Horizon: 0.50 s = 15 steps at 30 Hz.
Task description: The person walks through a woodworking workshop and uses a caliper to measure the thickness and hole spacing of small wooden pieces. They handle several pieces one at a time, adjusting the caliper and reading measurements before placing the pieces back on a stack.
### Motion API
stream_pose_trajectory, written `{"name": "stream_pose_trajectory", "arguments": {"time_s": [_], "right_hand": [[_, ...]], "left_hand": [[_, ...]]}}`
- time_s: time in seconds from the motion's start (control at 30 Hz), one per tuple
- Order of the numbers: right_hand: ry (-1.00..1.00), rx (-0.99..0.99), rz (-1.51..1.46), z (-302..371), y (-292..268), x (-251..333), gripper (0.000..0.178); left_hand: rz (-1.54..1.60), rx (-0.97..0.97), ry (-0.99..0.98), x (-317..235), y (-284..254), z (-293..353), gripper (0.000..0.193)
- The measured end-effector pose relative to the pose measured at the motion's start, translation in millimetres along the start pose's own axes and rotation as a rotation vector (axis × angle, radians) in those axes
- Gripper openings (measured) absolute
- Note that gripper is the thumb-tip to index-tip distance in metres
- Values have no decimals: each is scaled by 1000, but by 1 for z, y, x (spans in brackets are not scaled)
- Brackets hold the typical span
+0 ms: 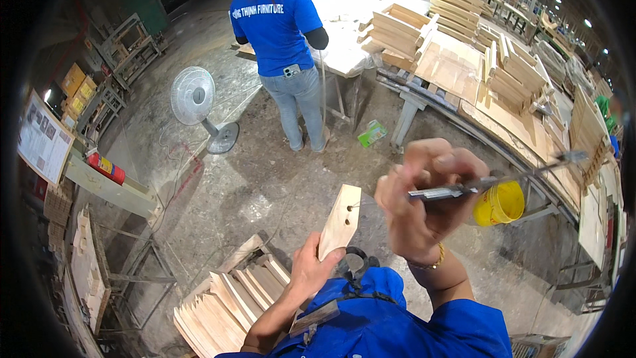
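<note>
My left hand (311, 263) grips a pale wooden block (340, 220) by its lower end. The block has a slanted top and two dark round holes in its face. To the right and higher up, my right hand (434, 202) is closed around a slim metal tool (517, 177). Its bright silver end points left toward the block, and a long dark shaft runs out to the right. The tool's exact kind is unclear. A gap separates my right hand from the block, though a faint thin line shows near the upper hole.
Many cut wooden pieces (222, 308) stand stacked at lower left. A yellow bucket (498, 203) sits at right beside a long bench loaded with wooden parts (457, 69). Ahead are a standing fan (193, 96), a co-worker in blue (278, 33) and a green packet (372, 133).
</note>
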State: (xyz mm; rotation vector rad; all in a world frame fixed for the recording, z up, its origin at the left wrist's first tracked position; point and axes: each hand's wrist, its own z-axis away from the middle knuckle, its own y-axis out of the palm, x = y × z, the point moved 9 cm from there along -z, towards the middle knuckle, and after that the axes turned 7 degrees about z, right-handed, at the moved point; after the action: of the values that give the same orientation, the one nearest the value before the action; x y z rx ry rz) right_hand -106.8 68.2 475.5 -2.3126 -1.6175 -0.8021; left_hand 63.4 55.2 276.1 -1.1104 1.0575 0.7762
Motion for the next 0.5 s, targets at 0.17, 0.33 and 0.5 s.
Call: {"name": "stream_pose_trajectory", "arguments": {"time_s": [0.17, 0.33, 0.5], "right_hand": [[268, -115, -187, 8, 8, -46, 40], [383, -246, -88, 16, 3, -65, 29], [514, -378, -158, 33, 0, -81, 20]], "left_hand": [[-35, -19, -39, 0, 2, -2, 41], [-51, -48, -59, 1, 4, 0, 38], [-60, -86, -41, -1, 2, -2, 40]]}}
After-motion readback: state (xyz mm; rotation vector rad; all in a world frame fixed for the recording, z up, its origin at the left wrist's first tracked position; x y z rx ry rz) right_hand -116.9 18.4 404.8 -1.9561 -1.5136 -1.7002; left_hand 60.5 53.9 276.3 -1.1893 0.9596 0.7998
